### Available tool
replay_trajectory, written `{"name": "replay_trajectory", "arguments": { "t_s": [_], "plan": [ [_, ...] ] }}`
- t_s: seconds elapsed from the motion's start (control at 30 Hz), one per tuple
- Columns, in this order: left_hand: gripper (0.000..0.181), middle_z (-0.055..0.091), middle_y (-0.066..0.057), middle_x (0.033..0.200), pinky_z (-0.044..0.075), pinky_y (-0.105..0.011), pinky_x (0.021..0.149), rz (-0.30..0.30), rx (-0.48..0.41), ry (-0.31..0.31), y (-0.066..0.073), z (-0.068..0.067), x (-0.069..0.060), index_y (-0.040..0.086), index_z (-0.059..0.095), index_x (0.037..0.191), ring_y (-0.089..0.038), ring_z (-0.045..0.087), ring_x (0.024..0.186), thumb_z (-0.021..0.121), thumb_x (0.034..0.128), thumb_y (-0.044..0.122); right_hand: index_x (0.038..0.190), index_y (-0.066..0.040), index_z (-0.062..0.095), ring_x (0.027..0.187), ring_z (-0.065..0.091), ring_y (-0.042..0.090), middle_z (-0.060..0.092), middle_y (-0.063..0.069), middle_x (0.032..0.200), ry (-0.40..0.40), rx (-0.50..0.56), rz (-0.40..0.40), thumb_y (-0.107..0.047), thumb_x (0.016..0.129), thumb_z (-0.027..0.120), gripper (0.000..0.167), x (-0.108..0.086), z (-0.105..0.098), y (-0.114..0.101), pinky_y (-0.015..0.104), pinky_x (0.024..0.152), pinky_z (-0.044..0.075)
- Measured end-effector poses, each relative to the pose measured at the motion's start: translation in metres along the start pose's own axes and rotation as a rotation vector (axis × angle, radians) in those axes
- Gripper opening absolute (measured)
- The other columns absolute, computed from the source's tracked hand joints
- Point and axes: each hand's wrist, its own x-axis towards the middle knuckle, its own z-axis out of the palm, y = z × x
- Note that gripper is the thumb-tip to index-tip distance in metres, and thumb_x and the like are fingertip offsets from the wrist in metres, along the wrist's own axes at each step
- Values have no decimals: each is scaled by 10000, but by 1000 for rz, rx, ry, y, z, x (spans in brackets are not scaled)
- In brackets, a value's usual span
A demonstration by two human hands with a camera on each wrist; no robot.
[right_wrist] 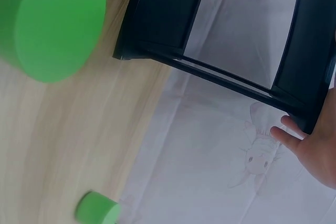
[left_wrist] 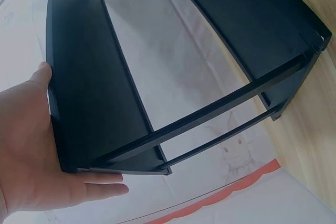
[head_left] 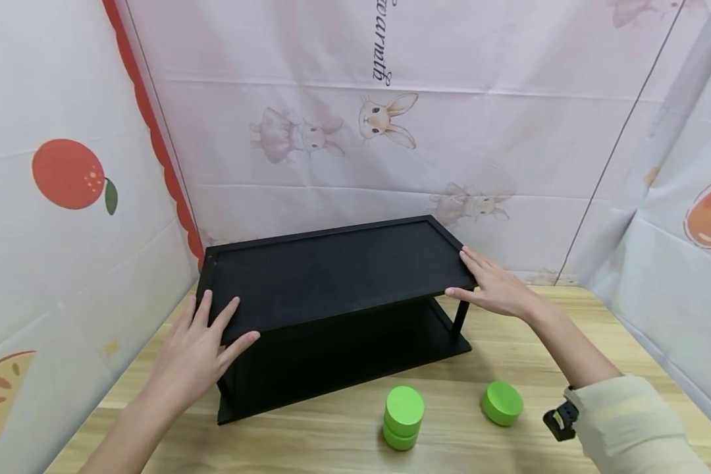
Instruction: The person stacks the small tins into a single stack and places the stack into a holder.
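A black two-tier shelf (head_left: 338, 270) stands on the wooden table, with posts between its upper and lower boards. My left hand (head_left: 195, 349) rests at the front left corner of the upper board, fingers spread. In the left wrist view, that hand's thumb (left_wrist: 43, 74) touches the board's edge. Over at the right end, my right hand (head_left: 498, 286) touches the upper board, thumb at the front edge and fingers at the side edge. In the right wrist view, part of the right hand (right_wrist: 317, 148) is cut off by the frame.
In front of the shelf stands a green cylinder (head_left: 404, 408) with a groove round it. A shorter green cylinder (head_left: 502, 403) is to its right. Printed cloth (head_left: 308, 59) hangs behind and at both sides. A black device (head_left: 563, 421) sits on the right wrist.
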Motion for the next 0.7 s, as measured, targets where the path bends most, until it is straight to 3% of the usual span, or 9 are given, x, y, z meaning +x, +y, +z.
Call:
{"name": "replay_trajectory", "arguments": {
  "t_s": [0.3, 0.7],
  "plan": [
    [773, 226, -364, 1381, 194, -629, 978, 26, 18, 43, -5, 5, 4, 30, 409, 1375, -533, 171, 1253, 440, 871, 616, 1441, 34, 153, 1330, 110, 404, 115, 197, 1490, -5, -1, 15, -569, 866, 511, 907, 0, 2, -1, 548, 1039, 150],
    [793, 214, -348, 1396, 267, -638, 933, 29, 15, 37, -13, 5, 13, 46, 410, 1378, -500, 150, 1279, 439, 855, 642, 1435, 50, 162, 1320, 128, 423, 118, 205, 1488, 5, -6, 36, -579, 863, 506, 917, -1, 2, -5, 560, 1028, 167]
  ]
}}
